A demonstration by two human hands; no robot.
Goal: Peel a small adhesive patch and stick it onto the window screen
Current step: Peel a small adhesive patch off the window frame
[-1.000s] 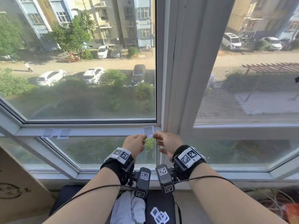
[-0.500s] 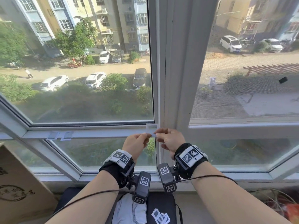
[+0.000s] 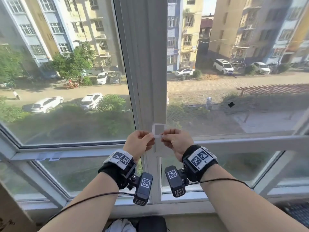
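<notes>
Left hand (image 3: 139,142): closed, thumb and forefinger pinching the lower left edge of the patch (image 3: 158,130). Right hand (image 3: 175,141): closed likewise, pinching the lower right edge. Fingertips of the two nearly meet under the patch.

Patch: small pale square with a grey centre, held upright between the hands, in front of the white mullion (image 3: 147,64), its right edge near the edge of the screen (image 3: 234,91).

Change: a second ago the patch sat low, level with the horizontal rail (image 3: 250,143); both hands have since lifted it clear above the rail and a little rightward. Judged: the peel is in hand, or about to start at that lower edge; whether the backing is parted cannot be told. Sticking is not yet done.

Edges and room: mullion directly behind; left pane (image 3: 66,97) to one side, screen to the other. The screen is open and unobstructed above the rail, save one small dark patch (image 3: 231,104) well to the right. Two spare patches (image 3: 49,156) lie along the left rail, well apart from the hands. Wrist units (image 3: 173,180) hang below, near the lower frame.
</notes>
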